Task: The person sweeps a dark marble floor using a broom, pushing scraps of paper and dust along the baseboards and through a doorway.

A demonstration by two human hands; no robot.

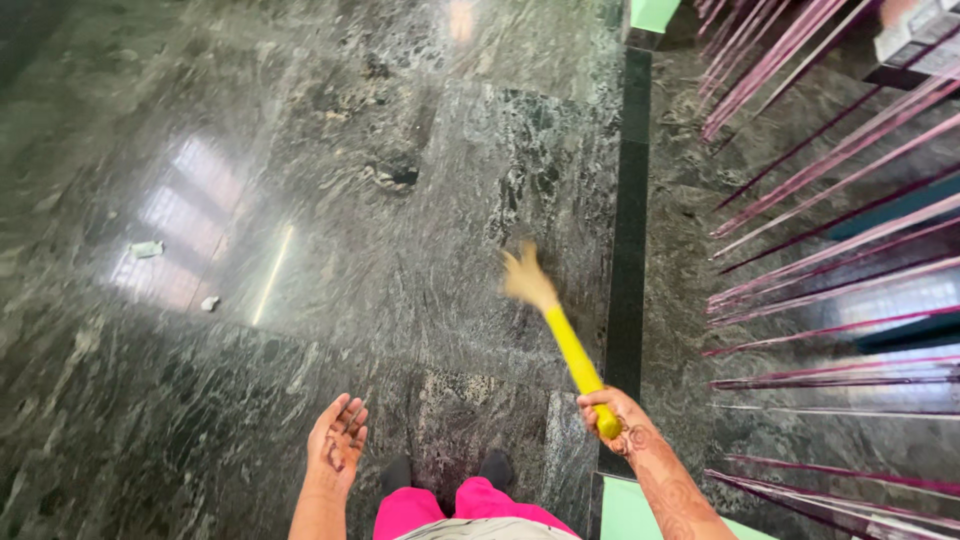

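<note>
Nearest to me, my right hand is closed in a fist around the butt end of a short broom with a yellow plastic handle and a pale straw-coloured brush head. The handle runs up and to the left from that fist, and the brush head sits at the far end, blurred, low over the floor just left of a black inlaid stone strip.

I judge the broom light and stiff along the handle, with soft, springy bristles at the tip. The smooth plastic could slide in a loose palm, so a firm wrap at the very end, as I have it, seems the sensible hold. It looks easy to manage one-handed.

My left hand is open with the fingers spread, holding nothing, well apart from the broom on the other side of my pink trouser legs.

Farther out spreads the polished dark green marble floor. Two small pale scraps of litter lie on it well to the left, far from the brush head. On the right, blurred pink strands slant across the view; I cannot tell what they hang from.
</note>
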